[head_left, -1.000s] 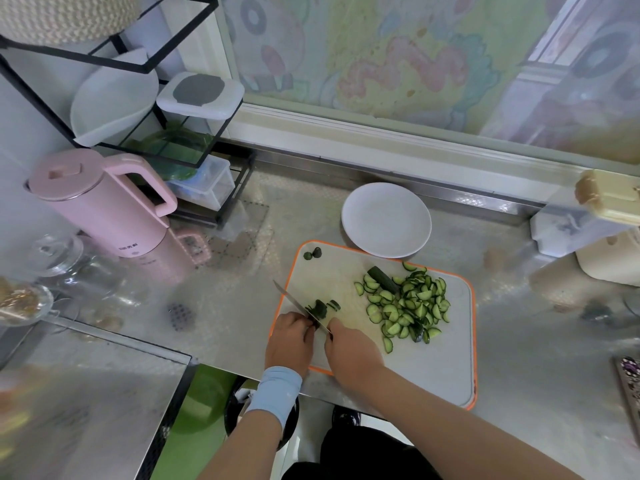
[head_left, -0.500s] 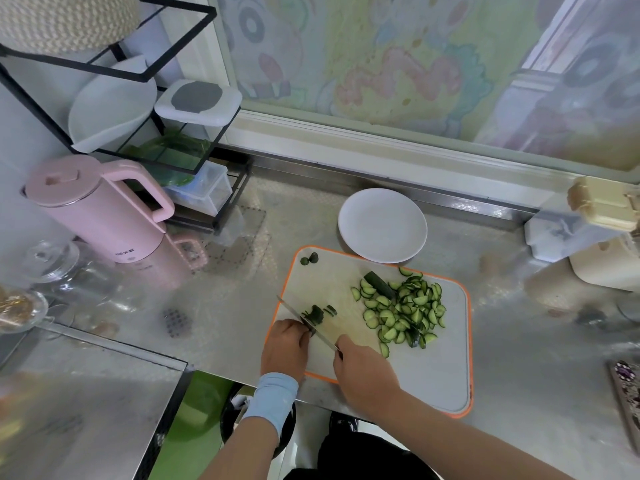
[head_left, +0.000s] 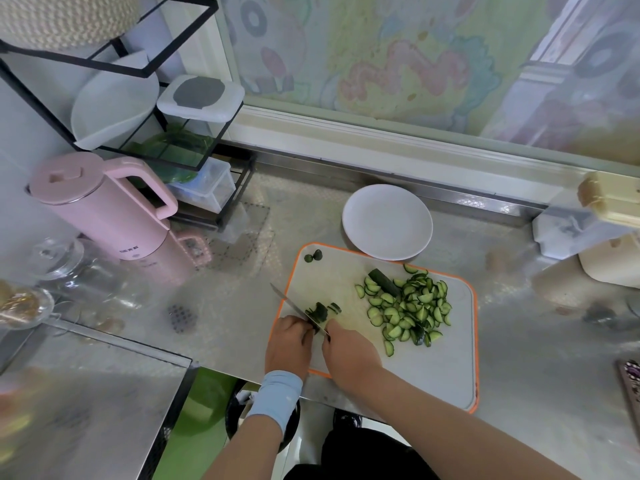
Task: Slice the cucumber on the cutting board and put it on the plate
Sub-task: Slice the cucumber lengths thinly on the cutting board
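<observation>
A grey cutting board (head_left: pixel 446 372) with an orange rim lies on the steel counter. On its right half sits a pile of half-moon cucumber slices (head_left: pixel 408 310) with a dark unsliced chunk (head_left: pixel 384 282) at the back. My right hand (head_left: pixel 349 355) grips the knife (head_left: pixel 294 306), whose blade points away to the left across a short cucumber piece (head_left: pixel 317 311). My left hand (head_left: pixel 289 344), fingers curled, holds that piece right beside the blade. A few fresh slices (head_left: pixel 334 307) lie just past it. The white plate (head_left: pixel 387 221) stands behind the board with nothing on it.
Two cucumber ends (head_left: pixel 313 256) lie at the board's far left corner. A pink kettle (head_left: pixel 100 209) and a black wire rack (head_left: pixel 145 109) with containers stand at the left. Glass jars (head_left: pixel 59 268) sit at the left edge, cream and white appliances (head_left: pixel 602 244) at the right.
The knife stays on the same short piece near the board's left edge, and both hands keep their places. The view has shifted slightly.
</observation>
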Demonstrator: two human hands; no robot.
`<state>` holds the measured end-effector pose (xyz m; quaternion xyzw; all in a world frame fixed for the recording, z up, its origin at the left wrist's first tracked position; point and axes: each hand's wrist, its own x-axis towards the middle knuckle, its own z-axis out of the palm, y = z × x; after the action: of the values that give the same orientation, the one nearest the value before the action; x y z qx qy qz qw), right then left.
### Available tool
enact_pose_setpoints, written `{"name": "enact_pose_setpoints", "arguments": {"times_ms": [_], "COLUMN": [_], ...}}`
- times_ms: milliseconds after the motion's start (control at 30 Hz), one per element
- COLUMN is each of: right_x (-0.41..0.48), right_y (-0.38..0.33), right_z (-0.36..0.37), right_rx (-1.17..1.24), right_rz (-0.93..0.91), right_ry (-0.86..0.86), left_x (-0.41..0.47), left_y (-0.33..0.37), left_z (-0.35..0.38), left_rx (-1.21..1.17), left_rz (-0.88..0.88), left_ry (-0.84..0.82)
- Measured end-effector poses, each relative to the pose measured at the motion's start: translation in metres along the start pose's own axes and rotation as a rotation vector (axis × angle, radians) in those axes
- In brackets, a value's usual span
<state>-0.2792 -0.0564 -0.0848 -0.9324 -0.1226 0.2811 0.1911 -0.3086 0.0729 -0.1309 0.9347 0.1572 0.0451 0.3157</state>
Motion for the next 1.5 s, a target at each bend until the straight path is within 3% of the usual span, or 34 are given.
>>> {"name": "enact_pose_setpoints", "arguments": {"times_ms": [533,1033,1500], "right_x": [-0.032,0.000,-0.025], "right_y": [0.018,-0.002,0.016], "right_z": [-0.008,-0.002,0.000], "right_rx": [-0.048,0.029,0.004], "right_rz": [-0.039,-0.027,-0.038], "right_ry": [0.056,-0.004,0.071], "left_x": [0.000,-0.001,0.000], "left_y": [0.000,-0.001,-0.012], "left_z": [-0.003,-0.001,0.005], "left_rx": [-0.004,-0.019,-0.017], "left_rz": [-0.027,0.006,-0.032], "left_ry": [-0.012,-0.007,-0.024]}}
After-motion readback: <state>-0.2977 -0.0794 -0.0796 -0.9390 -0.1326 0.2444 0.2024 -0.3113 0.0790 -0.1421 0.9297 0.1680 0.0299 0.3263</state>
